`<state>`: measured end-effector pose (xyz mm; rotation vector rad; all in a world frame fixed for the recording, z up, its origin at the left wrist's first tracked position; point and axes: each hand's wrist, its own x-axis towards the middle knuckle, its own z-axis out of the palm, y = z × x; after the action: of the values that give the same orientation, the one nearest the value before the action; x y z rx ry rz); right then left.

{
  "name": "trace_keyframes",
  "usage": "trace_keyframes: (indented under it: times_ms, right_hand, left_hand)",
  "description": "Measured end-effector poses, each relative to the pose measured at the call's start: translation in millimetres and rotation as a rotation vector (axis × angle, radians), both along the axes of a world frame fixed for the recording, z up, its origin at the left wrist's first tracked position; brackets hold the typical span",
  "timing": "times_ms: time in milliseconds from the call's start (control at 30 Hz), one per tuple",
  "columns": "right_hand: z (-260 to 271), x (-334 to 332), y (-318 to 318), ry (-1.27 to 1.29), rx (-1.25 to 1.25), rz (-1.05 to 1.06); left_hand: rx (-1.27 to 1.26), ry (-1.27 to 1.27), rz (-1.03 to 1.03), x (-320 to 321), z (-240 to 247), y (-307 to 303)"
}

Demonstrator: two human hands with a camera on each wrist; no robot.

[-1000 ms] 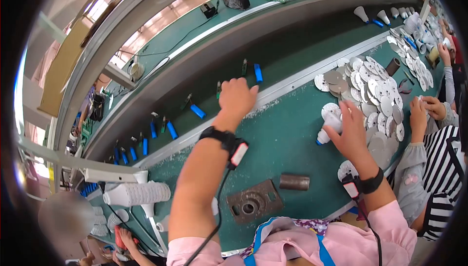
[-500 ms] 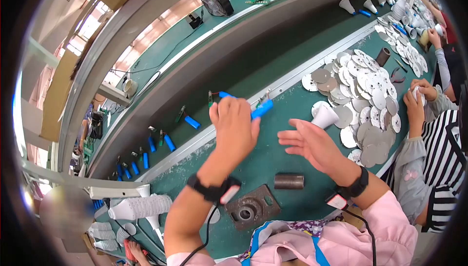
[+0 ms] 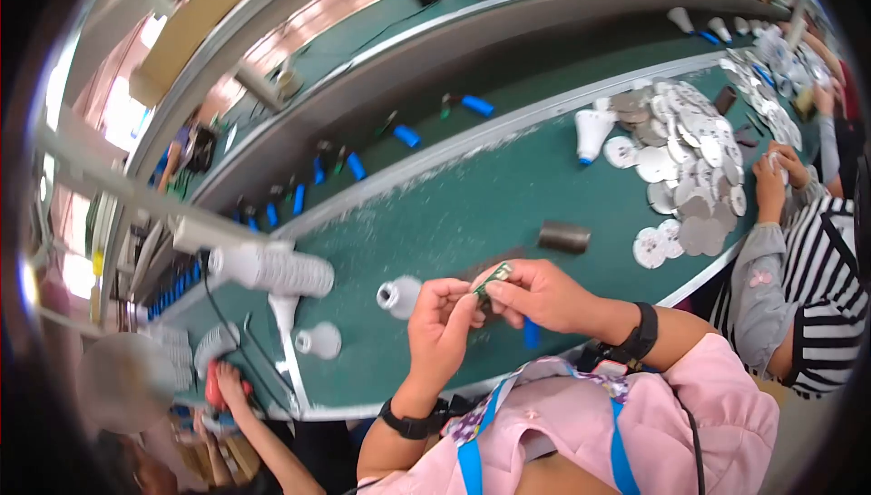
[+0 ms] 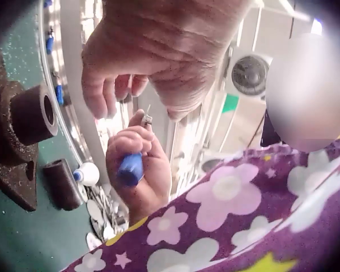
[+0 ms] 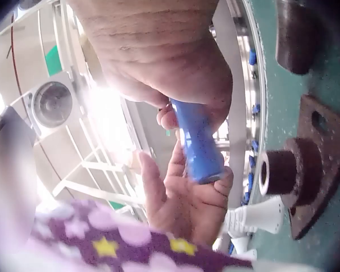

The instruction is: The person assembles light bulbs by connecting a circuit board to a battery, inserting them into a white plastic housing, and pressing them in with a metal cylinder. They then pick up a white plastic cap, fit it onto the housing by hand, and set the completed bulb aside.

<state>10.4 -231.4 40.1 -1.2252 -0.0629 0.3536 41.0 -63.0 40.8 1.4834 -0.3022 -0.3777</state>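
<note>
r grip [image 3: 547,296] holds grn pcb [image 3: 493,281] + blue cyl [image 5: 197,146]; l grip [image 3: 442,321] close by.

No text, label, brand, number or sign can be read in any view. On the blue cylinder [image 5: 199,144], the green circuit board [image 3: 491,281] and the white discs [image 3: 651,166], no lettering can be made out; the green patch [image 4: 230,103] in the background is too blurred to be read.
</note>
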Motion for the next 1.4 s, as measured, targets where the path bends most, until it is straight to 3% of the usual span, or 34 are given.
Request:
trace_keyframes:
  times_ms: [100,233,333,400,533,633,667,700,800,833,900,1000,1400]
  right_hand:
    - [0,-10,17,0.075,-0.223,-0.098]
    - [-7,-10,21,0.092,-0.281,0.182]
    - [-12,-9,26,0.095,-0.333,0.259]
    - [-17,-9,28,0.128,-0.326,0.201]
    - [-12,-13,28,0.163,-0.34,0.012]
    - [-11,-12,21,0.158,-0.336,-0.098]
    - [-12,-12,18,0.157,-0.327,-0.152]
    - [-14,-10,15,0.162,-0.335,-0.151]
    - [-12,-7,17,0.179,-0.38,-0.068]
    - [-13,-6,20,0.186,-0.379,-0.062]
    - [-13,-6,27,0.215,-0.309,0.151]
    - [-9,-9,30,0.283,-0.175,0.208]
    - [-11,-21,27,0.363,0.095,0.202]
  left_hand:
    - [-0.025,0.016,0.023,-13,-13,29]
    - [0.009,0.046,0.028,-22,-20,52]
    - [0.062,-0.062,0.105,-14,-32,64]
    - [0.596,-0.631,0.598,6,-33,66]
    - [0.843,-0.541,0.435,35,-45,76]
    - [0.63,-0.386,0.309,34,-42,79]
    - [0.377,-0.328,0.263,23,-36,80]
    - [0.125,-0.264,0.217,13,-33,82]
    - [-0.085,-0.228,0.092,-11,-37,85]
    - [-0.106,-0.225,0.032,-17,-36,85]
    - [-0.137,-0.205,-0.008,-27,-36,78]
    - [-0.177,-0.19,-0.074,-33,-40,73]
    - [-0.248,-0.11,-0.11,-37,-44,68]
